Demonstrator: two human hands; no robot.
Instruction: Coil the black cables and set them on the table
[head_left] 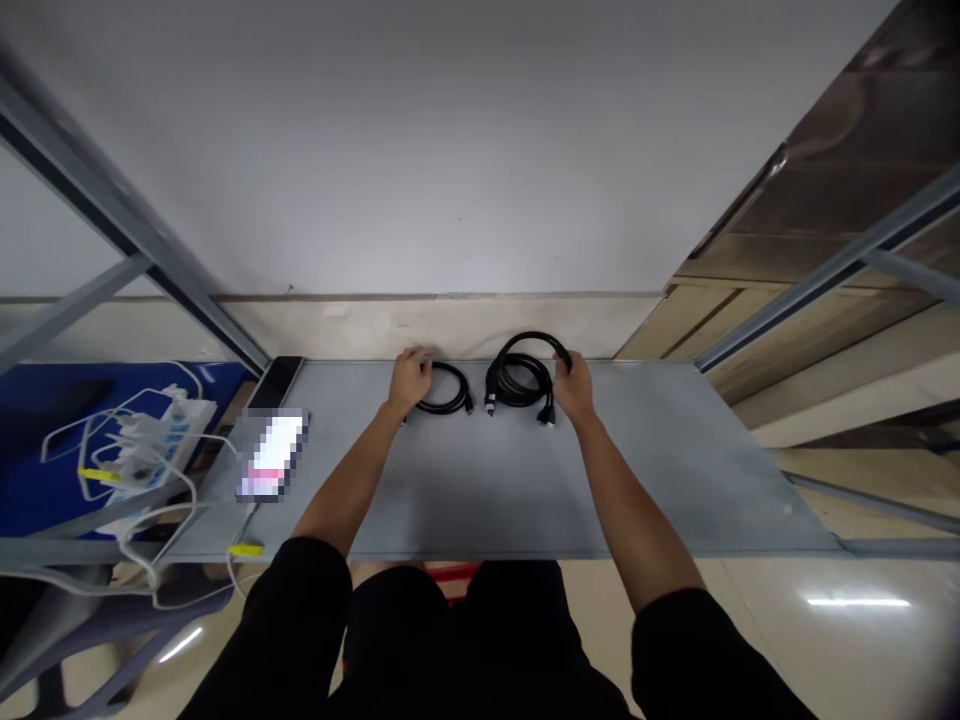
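A small coil of black cable (448,408) lies near the back of the grey shelf (495,490), with a connector at its right end. My left hand (411,378) is closed on the left side of that coil; its fingertips are partly hidden. To the right is a larger, thicker coil of black cable (517,398), with plugs showing at its lower left and lower right. One loop of it arches up toward the wall, and my right hand (574,385) grips this loop at its right side. The two coils lie apart from each other.
A phone with a lit, blurred screen (274,455) and a dark phone (276,383) lie at the shelf's left end. White cords run to a power strip (161,450) on a blue surface. Metal posts (825,275) frame the shelf, and a wall (450,200) stands behind.
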